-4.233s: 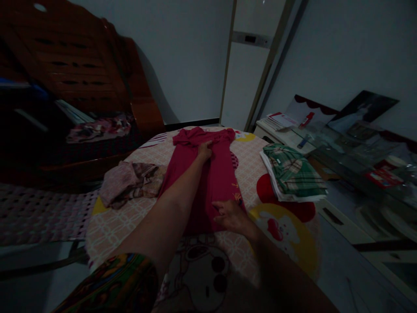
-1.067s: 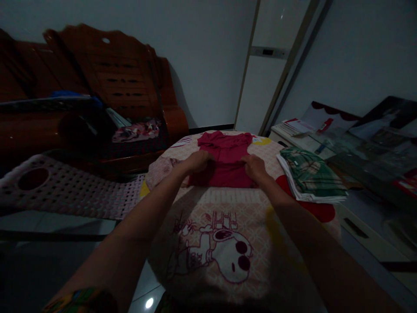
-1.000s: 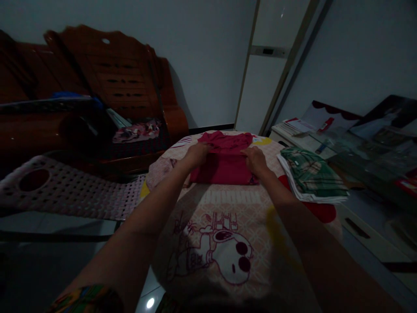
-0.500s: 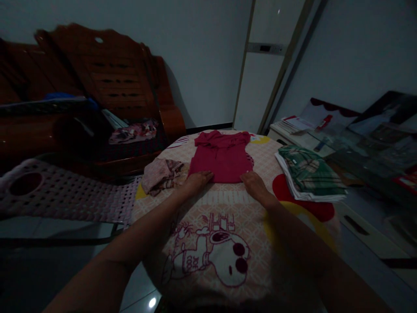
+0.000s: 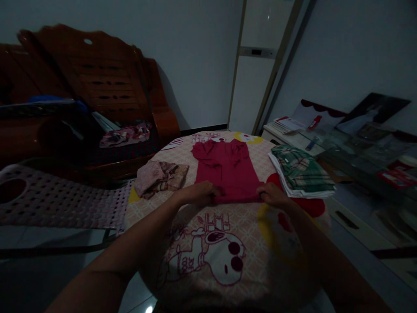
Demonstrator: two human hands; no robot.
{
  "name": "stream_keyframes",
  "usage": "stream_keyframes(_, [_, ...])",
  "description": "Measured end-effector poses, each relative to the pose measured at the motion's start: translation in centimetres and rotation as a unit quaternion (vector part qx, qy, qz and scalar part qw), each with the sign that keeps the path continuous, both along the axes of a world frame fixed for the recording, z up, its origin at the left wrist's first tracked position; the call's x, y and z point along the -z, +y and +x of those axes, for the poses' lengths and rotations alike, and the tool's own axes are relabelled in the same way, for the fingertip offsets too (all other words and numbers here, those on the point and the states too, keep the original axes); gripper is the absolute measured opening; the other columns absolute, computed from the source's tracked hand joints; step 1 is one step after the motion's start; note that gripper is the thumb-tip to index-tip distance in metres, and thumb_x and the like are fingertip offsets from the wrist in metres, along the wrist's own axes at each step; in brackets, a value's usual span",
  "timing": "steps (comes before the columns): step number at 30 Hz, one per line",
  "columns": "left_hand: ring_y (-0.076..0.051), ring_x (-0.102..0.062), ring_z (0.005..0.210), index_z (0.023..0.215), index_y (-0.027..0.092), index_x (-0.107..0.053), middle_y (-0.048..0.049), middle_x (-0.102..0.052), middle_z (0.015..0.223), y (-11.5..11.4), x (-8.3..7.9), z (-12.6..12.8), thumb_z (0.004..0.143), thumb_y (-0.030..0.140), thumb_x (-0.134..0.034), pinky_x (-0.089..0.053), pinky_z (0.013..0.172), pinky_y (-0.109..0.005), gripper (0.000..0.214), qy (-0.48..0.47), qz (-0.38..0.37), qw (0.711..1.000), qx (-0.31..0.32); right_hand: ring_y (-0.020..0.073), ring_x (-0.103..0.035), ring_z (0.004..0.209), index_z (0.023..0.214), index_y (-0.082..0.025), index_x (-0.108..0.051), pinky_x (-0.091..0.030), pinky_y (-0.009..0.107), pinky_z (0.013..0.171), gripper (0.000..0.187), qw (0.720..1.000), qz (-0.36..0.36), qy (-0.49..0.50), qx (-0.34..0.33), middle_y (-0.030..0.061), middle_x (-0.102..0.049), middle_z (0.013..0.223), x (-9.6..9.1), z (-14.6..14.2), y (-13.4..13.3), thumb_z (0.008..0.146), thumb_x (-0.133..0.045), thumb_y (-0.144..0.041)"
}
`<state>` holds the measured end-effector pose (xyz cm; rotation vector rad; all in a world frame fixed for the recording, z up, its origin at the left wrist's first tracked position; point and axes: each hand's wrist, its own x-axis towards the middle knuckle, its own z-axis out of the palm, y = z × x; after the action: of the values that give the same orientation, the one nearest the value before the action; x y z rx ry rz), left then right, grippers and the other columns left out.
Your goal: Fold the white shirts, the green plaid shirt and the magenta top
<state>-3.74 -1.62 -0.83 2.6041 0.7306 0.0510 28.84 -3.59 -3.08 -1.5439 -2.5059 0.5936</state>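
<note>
A dark red garment (image 5: 228, 169) lies folded lengthwise on a round table covered by a pink cartoon-print cloth (image 5: 208, 252). My left hand (image 5: 200, 194) grips the garment's near left corner, fingers curled round the fabric. My right hand (image 5: 272, 195) pinches the near right corner in the same way. The near edge is bunched up between the two hands. The far end, with its short sleeves, rests flat toward the back of the table.
A crumpled pinkish cloth (image 5: 159, 176) lies left of the garment. A folded green plaid stack (image 5: 301, 171) sits at the right edge. A wooden bench (image 5: 91, 95) with clothes stands at the left, a perforated plastic seat (image 5: 58, 200) beside it, and a low cluttered cabinet (image 5: 342, 143) at the right.
The garment was folded in half, then my hands slid back to its near edge. Now both hands have closed on the near corners and drawn the garment toward me.
</note>
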Motion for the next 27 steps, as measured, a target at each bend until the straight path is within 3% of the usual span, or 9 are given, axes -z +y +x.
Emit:
stream_keyframes(3, [-0.012,-0.057,0.063,0.079,0.017,-0.073,0.0009,-0.068,0.071,-0.1,0.0,0.2,0.07,0.001,-0.052,-0.04,0.06,-0.021,0.029,0.003,-0.11,0.993,0.044,0.0143,-0.05,0.061,0.06,-0.019,-0.062,-0.034,0.024,0.062,0.018,0.998,-0.05,0.042,-0.008,-0.0005,-0.059,0.06,0.6,0.5,-0.9,0.061,-0.045,-0.014])
stream_keyframes(8, [-0.011,-0.051,0.061,0.072,0.015,-0.07,0.0022,-0.063,0.065,0.0,0.4,-0.2,0.068,0.003,-0.057,-0.037,0.057,-0.02,0.019,0.003,-0.224,0.972,0.077,0.012,-0.049,0.057,0.062,-0.017,-0.063,-0.035,0.022,0.056,0.016,0.982,-0.15,0.104,-0.038,-0.0015,-0.059,0.059,1.7,0.8,-1.8,0.061,-0.048,-0.017])
stream_keyframes(11, [-0.011,-0.053,0.061,0.085,0.015,-0.075,0.0012,-0.067,0.07,0.3,0.6,-0.6,0.074,0.011,-0.063,-0.04,0.057,-0.02,0.016,0.03,-0.3,0.951,0.072,0.012,-0.052,0.054,0.071,-0.015,-0.068,-0.037,0.021,0.052,0.016,0.958,-0.242,0.143,-0.048,0.0,-0.064,0.062,1.4,1.1,-1.9,0.068,-0.057,-0.026])
stream_keyframes(14, [-0.013,-0.06,0.066,0.106,0.016,-0.075,-0.0023,-0.073,0.081,1.8,0.6,-1.0,0.084,0.03,-0.066,-0.045,0.06,-0.021,0.028,0.019,-0.341,0.94,0.028,0.0138,-0.057,0.052,0.075,-0.015,-0.069,-0.041,0.022,0.049,0.03,0.934,-0.299,0.195,0.005,0.0032,-0.067,0.063,0.7,1.0,-1.3,0.076,-0.062,-0.043])
stream_keyframes(16, [-0.014,-0.063,0.072,0.107,0.016,-0.075,-0.0045,-0.074,0.086,3.9,0.7,-1.3,0.086,0.035,-0.064,-0.047,0.065,-0.022,0.03,-0.038,-0.282,0.958,-0.023,0.014,-0.059,0.052,0.075,-0.015,-0.068,-0.042,0.023,0.048,0.035,0.935,-0.257,0.237,0.064,0.0035,-0.066,0.06,0.5,0.7,-0.3,0.076,-0.064,-0.049])
stream_keyframes(19, [-0.017,-0.066,0.083,0.099,0.016,-0.076,-0.0052,-0.076,0.094,7.9,1.3,-2.0,0.086,0.03,-0.06,-0.049,0.075,-0.025,0.025,-0.134,-0.106,0.971,-0.166,0.0131,-0.058,0.051,0.078,-0.015,-0.069,-0.045,0.023,0.049,0.037,0.926,-0.18,0.303,0.138,0.0027,-0.066,0.058,0.9,0.0,1.5,0.073,-0.068,-0.051])
stream_keyframes(21, [-0.019,-0.067,0.087,0.1,0.017,-0.075,-0.0063,-0.076,0.096,10.6,2.0,-2.4,0.085,0.027,-0.057,-0.051,0.079,-0.028,0.025,-0.168,-0.028,0.944,-0.283,0.0126,-0.058,0.05,0.081,-0.015,-0.069,-0.046,0.023,0.049,0.036,0.915,-0.151,0.337,0.164,0.0027,-0.067,0.06,1.4,-0.3,2.7,0.072,-0.069,-0.05])
stream_keyframes(24, [-0.024,-0.068,0.095,0.11,0.016,-0.073,-0.0102,-0.075,0.106,13.6,3.4,-2.9,0.083,0.023,-0.057,-0.053,0.084,-0.033,0.032,-0.2,0.028,0.873,-0.443,0.0129,-0.06,0.053,0.084,-0.016,-0.069,-0.047,0.023,0.051,0.032,0.907,-0.094,0.364,0.189,0.0029,-0.068,0.063,2.3,-0.6,4.5,0.074,-0.066,-0.046])
stream_keyframes(27, [-0.027,-0.066,0.108,0.124,0.015,-0.067,-0.0141,-0.071,0.121,15.3,4.9,-3.0,0.082,0.023,-0.06,-0.051,0.095,-0.036,0.043,-0.199,0.048,0.815,-0.542,0.015,-0.063,0.058,0.085,-0.016,-0.07,-0.048,0.025,0.054,0.027,0.908,-0.015,0.353,0.226,0.0039,-0.07,0.066,3.2,-0.4,6.9,0.078,-0.06,-0.04])
